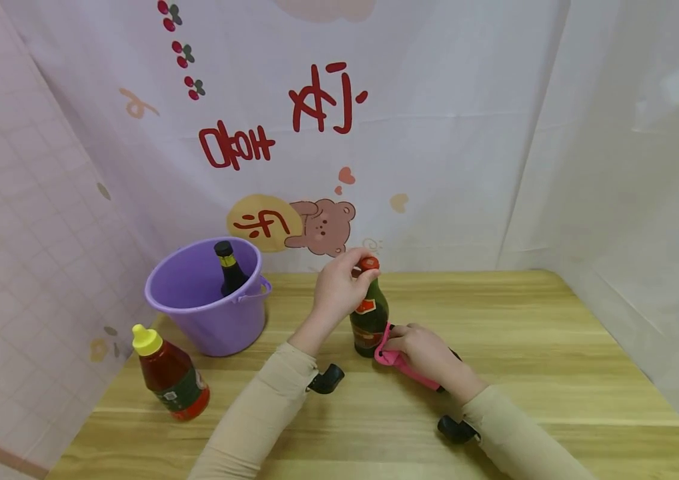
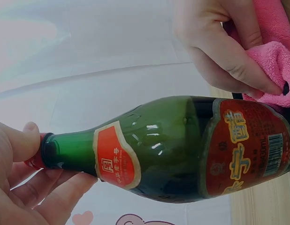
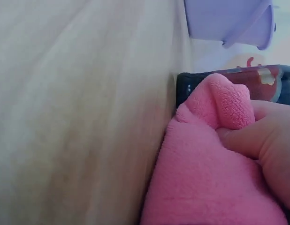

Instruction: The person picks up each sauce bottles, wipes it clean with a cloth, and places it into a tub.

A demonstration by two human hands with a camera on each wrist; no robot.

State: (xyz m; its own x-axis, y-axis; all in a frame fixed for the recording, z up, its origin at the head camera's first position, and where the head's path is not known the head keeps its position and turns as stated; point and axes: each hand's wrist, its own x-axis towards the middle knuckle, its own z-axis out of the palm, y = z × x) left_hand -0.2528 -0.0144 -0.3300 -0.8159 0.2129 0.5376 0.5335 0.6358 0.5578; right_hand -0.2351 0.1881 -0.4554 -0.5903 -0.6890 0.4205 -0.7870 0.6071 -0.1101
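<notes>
A green glass vinegar bottle [image 1: 379,308] with a red cap and red labels stands upright on the table. My left hand [image 1: 341,283] grips its neck just at the cap, thumb on one side and fingers on the other, as the left wrist view shows closely. Low beside the bottle, my right hand [image 1: 426,351] pinches a pink cloth [image 3: 206,173]. A bunched fold of the cloth lies against the lower part of the bottle [image 3: 257,82]. Some of the cloth is hidden under the right hand in the head view.
To the left stands a purple bucket [image 1: 219,330] with a dark, black-capped bottle [image 1: 233,275] inside. A red sauce bottle [image 1: 173,377] with a yellow cap stands near the left edge of the wooden table [image 1: 507,347]. A printed curtain hangs behind.
</notes>
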